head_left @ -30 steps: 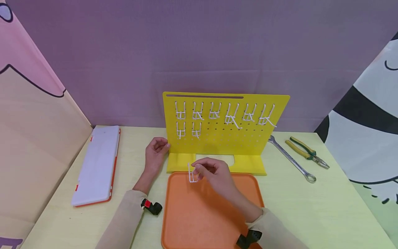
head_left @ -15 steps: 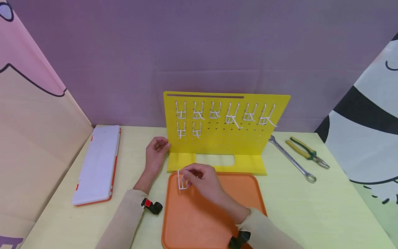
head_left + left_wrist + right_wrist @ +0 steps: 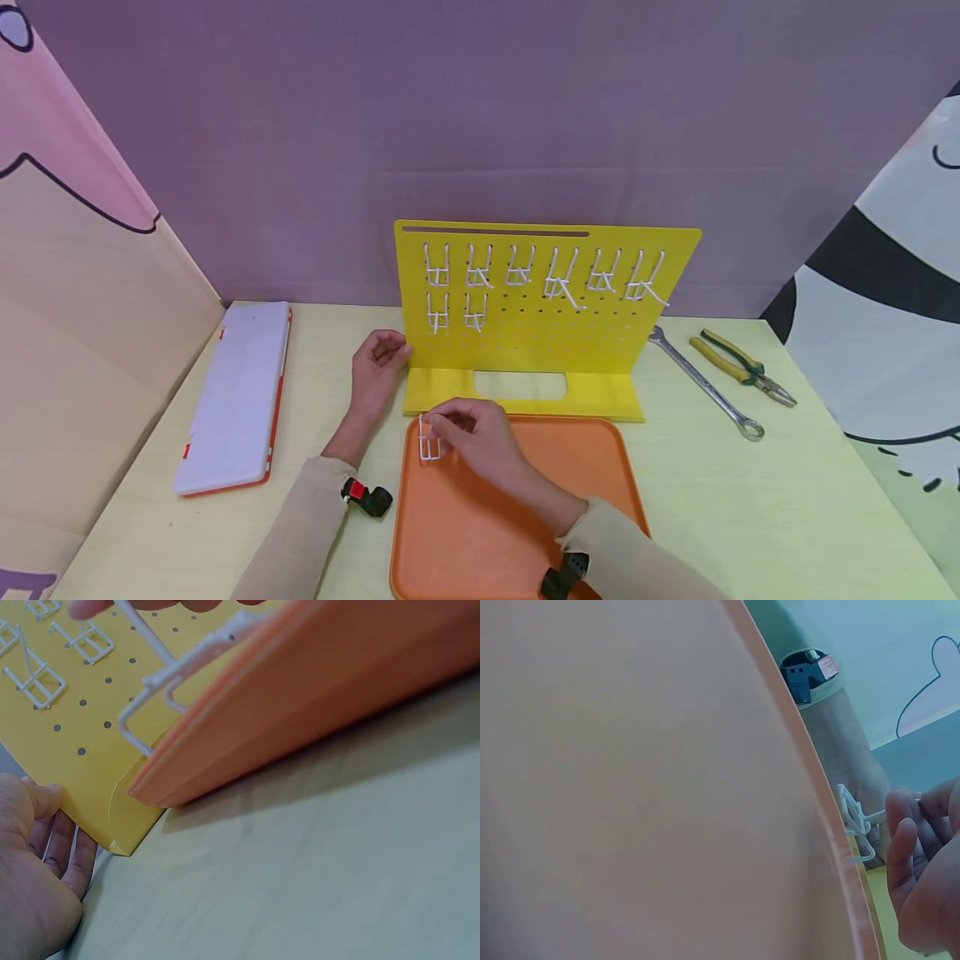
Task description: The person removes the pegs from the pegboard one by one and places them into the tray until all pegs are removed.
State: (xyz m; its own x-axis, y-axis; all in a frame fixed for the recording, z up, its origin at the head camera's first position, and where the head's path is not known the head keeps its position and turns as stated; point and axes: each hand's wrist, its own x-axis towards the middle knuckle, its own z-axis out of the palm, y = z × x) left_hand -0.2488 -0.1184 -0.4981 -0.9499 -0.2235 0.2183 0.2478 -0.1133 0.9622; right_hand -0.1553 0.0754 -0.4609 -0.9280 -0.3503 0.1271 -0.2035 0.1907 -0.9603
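Observation:
A white wire pegboard hook (image 3: 429, 456) is pinched between the thumb and fingers of my right hand (image 3: 483, 442), above the far left corner of the orange tray (image 3: 465, 533). In the right wrist view the hook (image 3: 853, 814) shows close to the tray's rim, its prong at my fingertips. My left hand (image 3: 375, 375) holds the left edge of the yellow pegboard (image 3: 555, 342). Seen in the left wrist view, its thumb lies against the board's front and its fingers pass behind the edge. Several similar white hooks (image 3: 478, 271) hang on the board in two rows.
A white case with red edging (image 3: 234, 396) lies at the left of the table. To the right of the board are a combination wrench (image 3: 705, 385) and pliers with yellow-green handles (image 3: 738, 364). A purple backdrop (image 3: 525, 125) stands behind.
My right hand has moved left and slightly toward me with the hook, from the tray's far middle to its far left corner. My left hand stays on the pegboard's edge.

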